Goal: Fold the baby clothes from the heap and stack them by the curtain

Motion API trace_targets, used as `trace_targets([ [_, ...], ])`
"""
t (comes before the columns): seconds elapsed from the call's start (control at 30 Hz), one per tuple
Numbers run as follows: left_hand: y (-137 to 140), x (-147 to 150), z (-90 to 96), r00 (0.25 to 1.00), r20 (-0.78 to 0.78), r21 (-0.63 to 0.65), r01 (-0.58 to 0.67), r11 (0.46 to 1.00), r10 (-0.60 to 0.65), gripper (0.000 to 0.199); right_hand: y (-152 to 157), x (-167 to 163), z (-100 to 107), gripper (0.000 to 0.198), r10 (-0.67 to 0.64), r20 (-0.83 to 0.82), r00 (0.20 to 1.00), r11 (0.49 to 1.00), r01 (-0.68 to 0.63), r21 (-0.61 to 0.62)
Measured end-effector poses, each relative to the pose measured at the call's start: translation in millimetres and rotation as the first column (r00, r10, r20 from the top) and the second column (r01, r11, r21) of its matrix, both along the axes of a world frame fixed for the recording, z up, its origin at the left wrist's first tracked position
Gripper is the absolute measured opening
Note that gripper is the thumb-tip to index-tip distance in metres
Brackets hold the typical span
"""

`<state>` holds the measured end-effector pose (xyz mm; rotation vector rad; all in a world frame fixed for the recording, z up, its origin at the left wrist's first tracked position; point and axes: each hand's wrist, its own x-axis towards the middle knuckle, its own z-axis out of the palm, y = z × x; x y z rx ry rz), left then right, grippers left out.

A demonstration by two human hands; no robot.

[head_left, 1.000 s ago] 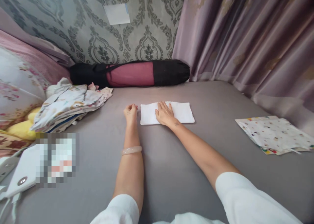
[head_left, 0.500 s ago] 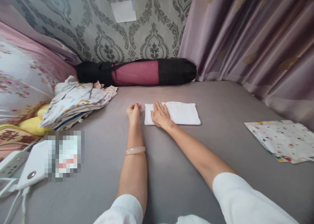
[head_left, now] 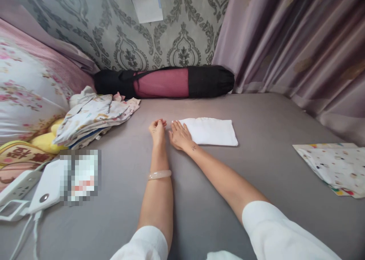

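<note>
A folded white cloth (head_left: 212,131) lies flat on the grey bedsheet (head_left: 199,199) in the middle of the bed. My right hand (head_left: 178,135) rests palm down over the cloth's left end, fingers spread and flat. My left hand (head_left: 157,129) lies just left of the cloth on the sheet, its fingers curled in, holding nothing that I can see. A pale bangle (head_left: 159,174) sits on my left forearm.
A pile of printed cloths (head_left: 95,115) lies at the left by floral pillows (head_left: 25,96). A black and red roll bag (head_left: 165,82) lies along the wall. A spotted folded cloth (head_left: 333,167) is at the right near curtains (head_left: 299,47). White chargers (head_left: 31,187) sit at the front left.
My right hand has slid leftward along the white cloth to its left end. My left hand stays curled beside it. The view has shifted slightly left.
</note>
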<state>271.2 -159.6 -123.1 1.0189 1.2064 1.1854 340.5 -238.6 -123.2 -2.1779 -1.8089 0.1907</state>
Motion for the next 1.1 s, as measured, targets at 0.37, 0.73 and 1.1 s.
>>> trace_targets([
  [0.37,-13,30,-3.6,0.915,-0.329,0.359,0.35,0.865,-0.233,0.023,-34,54,13,0.055,-0.189,0.055,0.98,0.977,0.182,0.108],
  [0.73,-46,50,-14.7,0.372,-0.915,0.213,0.774,0.596,-0.156,0.043,-62,90,5,0.056,-0.215,-0.003,0.977,0.977,0.215,0.003],
  [1.1,-54,56,-19.8,0.25,-0.968,0.168,0.735,0.657,-0.033,0.057,-106,136,-2,0.06,-0.358,0.064,0.931,0.928,0.363,-0.089],
])
